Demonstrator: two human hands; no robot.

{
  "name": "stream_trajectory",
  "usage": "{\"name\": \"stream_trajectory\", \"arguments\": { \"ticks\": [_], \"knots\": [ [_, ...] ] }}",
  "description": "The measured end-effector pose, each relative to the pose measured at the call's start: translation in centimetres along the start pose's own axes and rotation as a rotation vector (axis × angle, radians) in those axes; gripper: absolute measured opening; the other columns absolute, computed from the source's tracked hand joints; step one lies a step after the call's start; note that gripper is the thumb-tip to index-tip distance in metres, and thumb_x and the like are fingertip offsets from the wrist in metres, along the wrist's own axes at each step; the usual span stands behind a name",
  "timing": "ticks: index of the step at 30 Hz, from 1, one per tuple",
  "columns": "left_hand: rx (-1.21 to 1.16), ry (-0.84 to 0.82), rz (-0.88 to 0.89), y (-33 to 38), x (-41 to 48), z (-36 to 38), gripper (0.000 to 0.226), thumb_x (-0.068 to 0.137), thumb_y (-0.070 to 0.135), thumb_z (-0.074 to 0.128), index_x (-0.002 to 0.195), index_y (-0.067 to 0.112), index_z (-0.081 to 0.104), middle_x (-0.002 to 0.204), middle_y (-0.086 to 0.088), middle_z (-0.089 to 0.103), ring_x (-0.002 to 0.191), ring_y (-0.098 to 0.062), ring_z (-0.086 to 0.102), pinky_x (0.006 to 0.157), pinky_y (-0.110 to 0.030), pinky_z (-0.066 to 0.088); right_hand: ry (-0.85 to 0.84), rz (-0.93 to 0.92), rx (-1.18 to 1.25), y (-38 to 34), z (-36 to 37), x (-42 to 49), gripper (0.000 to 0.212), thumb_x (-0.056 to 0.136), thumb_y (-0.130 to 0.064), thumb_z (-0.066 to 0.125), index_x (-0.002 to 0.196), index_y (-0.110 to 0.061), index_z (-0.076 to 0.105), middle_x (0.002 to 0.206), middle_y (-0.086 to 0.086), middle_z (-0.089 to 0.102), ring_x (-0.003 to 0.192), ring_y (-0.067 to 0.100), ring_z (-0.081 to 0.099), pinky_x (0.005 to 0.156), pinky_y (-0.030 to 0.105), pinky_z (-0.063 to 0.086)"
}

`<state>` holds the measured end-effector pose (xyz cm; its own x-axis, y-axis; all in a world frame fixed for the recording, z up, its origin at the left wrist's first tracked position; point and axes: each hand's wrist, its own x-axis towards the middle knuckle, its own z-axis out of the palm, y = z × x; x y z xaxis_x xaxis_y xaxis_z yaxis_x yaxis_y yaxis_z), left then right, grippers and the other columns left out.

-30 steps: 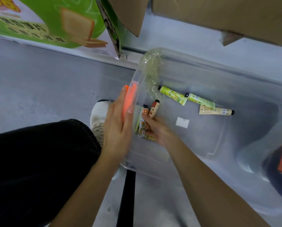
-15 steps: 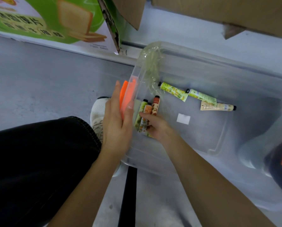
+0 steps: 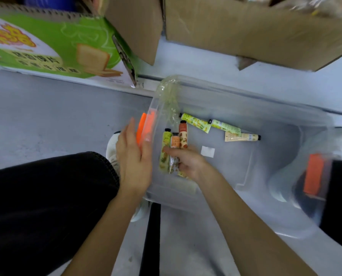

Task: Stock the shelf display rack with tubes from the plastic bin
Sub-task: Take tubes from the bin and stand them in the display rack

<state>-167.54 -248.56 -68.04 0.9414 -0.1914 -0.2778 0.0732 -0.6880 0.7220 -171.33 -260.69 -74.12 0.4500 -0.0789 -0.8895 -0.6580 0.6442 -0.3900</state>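
Starting at the left, a green printed carton (image 3: pixel 46 48) lies on the floor beyond a dark trouser leg (image 3: pixel 46 196) and a white shoe (image 3: pixel 111 148). Just right of the shoe, the left hand (image 3: pixel 134 156) lies flat with its fingers straight against the outside of the plastic bin (image 3: pixel 255 108), beside an orange latch (image 3: pixel 144 126) on that end wall. It holds nothing and seems to be steadying the bin.

Inside, near the same end, the right hand (image 3: pixel 186 162) is curled round a bunch of tubes (image 3: pixel 183 136), at least three, with their caps pointing away from the person. Whether they rest on the bin floor or are lifted clear I cannot tell. Further right, three loose tubes (image 3: pixel 225 126) lie close together on the bin floor, apart from that hand, with a small white label (image 3: pixel 207 151) near them. A second orange latch (image 3: pixel 313 174) sits on the far right end, and brown cardboard boxes (image 3: pixel 245 30) stand beyond.

The shelf display rack is out of view, so how much is stocked cannot be told. Judging by the bin, it is nearly empty: one handful gripped, three tubes left to collect, and all of them yet to reach the rack.
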Motion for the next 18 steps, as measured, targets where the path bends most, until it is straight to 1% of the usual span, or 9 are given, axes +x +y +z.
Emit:
{"name": "stream_trajectory", "arguments": {
  "ticks": [2,3,4,6,8,10,13,15,18],
  "knots": [
    [-0.080,0.066,0.003,2.4,-0.7,-1.2,0.052,0.097,0.043,0.036,0.144,0.019,0.035,0.144,0.009,0.036,0.132,-0.001,0.030,0.106,-0.012,0.020,-0.055,-0.064,0.057,-1.9,-0.8,-4.9,0.014,0.081,0.000,0.068,0.094,-0.004,0.065,0.086,0.008,0.070,0.076,0.019,0.068,0.059,0.027,0.055],
    [-0.151,0.067,0.002,4.0,-1.0,-1.8,0.044,0.099,0.038,0.038,0.138,0.019,0.043,0.136,0.015,0.043,0.125,0.004,0.038,0.102,-0.005,0.023,-0.088,-0.096,0.092,-2.9,-1.0,-7.6,0.009,0.083,0.001,0.066,0.090,-0.005,0.065,0.083,0.006,0.071,0.073,0.018,0.068,0.058,0.026,0.054],
    [-0.267,0.025,-0.036,5.5,-1.0,-2.4,0.034,0.101,0.033,0.041,0.129,0.018,0.053,0.129,0.016,0.052,0.118,0.006,0.047,0.099,-0.005,0.029,-0.130,-0.128,0.124,-3.9,-1.1,-9.9,0.009,0.083,0.001,0.065,0.089,-0.006,0.066,0.081,0.005,0.072,0.071,0.017,0.069,0.059,0.028,0.055],
    [-0.617,-0.146,-0.184,9.0,-1.2,-3.6,0.028,0.099,0.030,0.042,0.111,0.017,0.063,0.112,0.006,0.067,0.111,-0.008,0.060,0.098,-0.020,0.042,-0.213,-0.203,0.163,-5.8,-0.5,-14.1,0.016,0.080,-0.001,0.065,0.095,-0.004,0.067,0.085,0.008,0.073,0.075,0.021,0.070,0.067,0.035,0.058],
    [-0.845,-0.343,-0.290,12.4,-1.5,-5.2,0.045,0.092,0.048,0.037,0.112,0.016,0.063,0.109,-0.003,0.070,0.109,-0.018,0.063,0.095,-0.029,0.048,-0.249,-0.282,0.204,-7.9,0.4,-17.2,0.028,0.074,-0.006,0.067,0.101,-0.001,0.067,0.092,0.013,0.073,0.082,0.024,0.070,0.073,0.039,0.058],
    [-0.878,-0.481,-0.263,14.7,-2.2,-6.4,0.069,0.079,0.060,0.034,0.122,0.013,0.060,0.117,-0.008,0.068,0.111,-0.021,0.063,0.097,-0.036,0.049,-0.242,-0.368,0.262,-10.1,1.6,-19.6,0.033,0.069,-0.008,0.067,0.100,0.001,0.067,0.096,0.016,0.072,0.087,0.026,0.070,0.076,0.038,0.058],
    [-0.878,-0.559,-0.194,17.3,-3.4,-8.2,0.071,0.078,0.066,0.040,0.126,0.016,0.058,0.118,-0.009,0.068,0.113,-0.022,0.062,0.099,-0.045,0.047,-0.232,-0.483,0.301,-13.0,3.5,-23.1,0.040,0.068,-0.011,0.068,0.105,0.004,0.065,0.100,0.020,0.071,0.092,0.031,0.069,0.082,0.041,0.057],
    [-0.811,-0.570,-0.131,18.8,-4.0,-9.7,0.070,0.078,0.068,0.039,0.122,0.018,0.060,0.113,-0.009,0.070,0.105,-0.022,0.066,0.091,-0.046,0.053,-0.192,-0.580,0.213,-14.5,4.4,-25.5,0.029,0.071,-0.011,0.069,0.098,-0.001,0.067,0.088,0.014,0.073,0.079,0.027,0.070,0.071,0.038,0.058],
    [-0.695,-0.560,0.008,20.7,-4.5,-12.5,0.061,0.074,0.060,0.039,0.106,0.015,0.066,0.096,-0.015,0.072,0.082,-0.022,0.071,0.072,-0.036,0.059,-0.128,-0.719,0.059,-16.2,5.5,-28.7,0.010,0.076,-0.008,0.069,0.087,-0.008,0.069,0.075,0.003,0.073,0.068,0.015,0.069,0.057,0.025,0.053]
  ]
}}
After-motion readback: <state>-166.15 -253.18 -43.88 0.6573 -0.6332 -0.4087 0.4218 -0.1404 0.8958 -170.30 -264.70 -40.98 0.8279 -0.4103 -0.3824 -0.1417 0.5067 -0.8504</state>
